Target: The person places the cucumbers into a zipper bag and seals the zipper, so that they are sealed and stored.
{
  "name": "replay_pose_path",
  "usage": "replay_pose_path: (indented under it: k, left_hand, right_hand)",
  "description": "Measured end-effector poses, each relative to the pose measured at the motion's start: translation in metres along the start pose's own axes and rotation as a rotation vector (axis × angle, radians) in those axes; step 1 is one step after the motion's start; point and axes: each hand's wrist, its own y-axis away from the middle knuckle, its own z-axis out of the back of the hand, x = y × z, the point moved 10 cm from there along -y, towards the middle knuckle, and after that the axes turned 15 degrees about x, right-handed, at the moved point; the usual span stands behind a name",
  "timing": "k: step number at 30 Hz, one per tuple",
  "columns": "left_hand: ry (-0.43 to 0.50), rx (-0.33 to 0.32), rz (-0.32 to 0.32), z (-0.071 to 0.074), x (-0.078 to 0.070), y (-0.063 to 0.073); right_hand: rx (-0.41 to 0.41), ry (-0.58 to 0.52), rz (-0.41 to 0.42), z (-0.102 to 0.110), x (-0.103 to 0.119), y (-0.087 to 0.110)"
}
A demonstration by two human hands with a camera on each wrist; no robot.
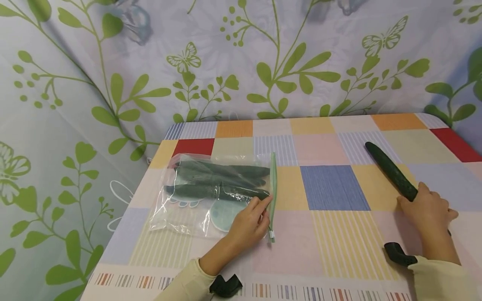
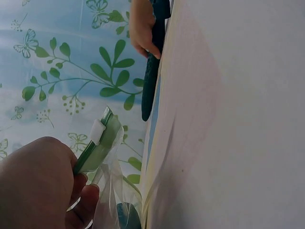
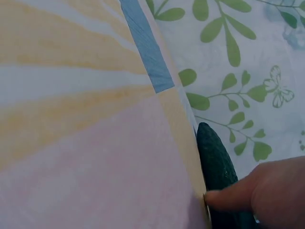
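Note:
A clear zip bag (image 1: 180, 221) with a green slider strip (image 1: 273, 179) lies on the left of the table, several cucumbers (image 1: 222, 173) inside it. My left hand (image 1: 246, 223) pinches the bag's edge beside the strip; in the left wrist view the white slider (image 2: 97, 132) sits just past the fingers. On the right, my right hand (image 1: 429, 213) grips the near part of a single dark green cucumber (image 1: 389, 169), whose far end points away. In the right wrist view the thumb presses along the side of this cucumber (image 3: 217, 162); its near end is mostly hidden by the hand.
A patchwork-patterned cloth (image 1: 335, 188) covers the table. Behind hangs a curtain (image 1: 211, 54) printed with leaves and butterflies. Black straps (image 1: 226, 286) show at both wrists. White cord loops (image 1: 119, 196) hang off the table's left edge.

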Motion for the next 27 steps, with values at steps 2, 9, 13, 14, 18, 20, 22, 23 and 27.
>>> replay_pose_path:
  k: [2,9,13,14,18,20,22,23,27]
  left_hand:
    - [0.001,0.001,0.001,0.0,0.0,0.0]
    - [-0.002,-0.003,-0.001,0.001,-0.001,0.0]
    - [0.0,0.004,-0.003,0.0,-0.001,0.0]
    - [-0.002,0.006,-0.003,0.0,-0.001,0.0]
    - [-0.006,0.011,0.0,-0.001,0.0,0.0]
    - [-0.008,0.012,0.002,-0.002,0.001,0.0]
    - [-0.01,0.013,0.004,-0.002,0.001,0.0]
    - [-0.01,0.012,0.003,-0.002,0.001,0.0]
    - [-0.007,0.013,-0.004,-0.002,0.001,0.0]
  right_hand:
    - [-0.018,0.012,0.052,0.002,0.002,0.0]
    - [-0.185,-0.052,0.186,0.013,0.016,0.008]
    - [-0.256,-0.089,0.233,0.016,0.021,0.012]
    - [-0.27,-0.094,0.254,0.016,0.023,0.013]
    - [-0.314,-0.111,0.366,0.018,0.037,0.017]
    - [-0.324,-0.108,0.433,0.018,0.046,0.02]
    - [-0.31,-0.104,0.499,0.015,0.054,0.023]
    - [-0.309,-0.102,0.538,0.015,0.059,0.025]
    - [-0.278,-0.093,0.689,0.007,0.08,0.034]
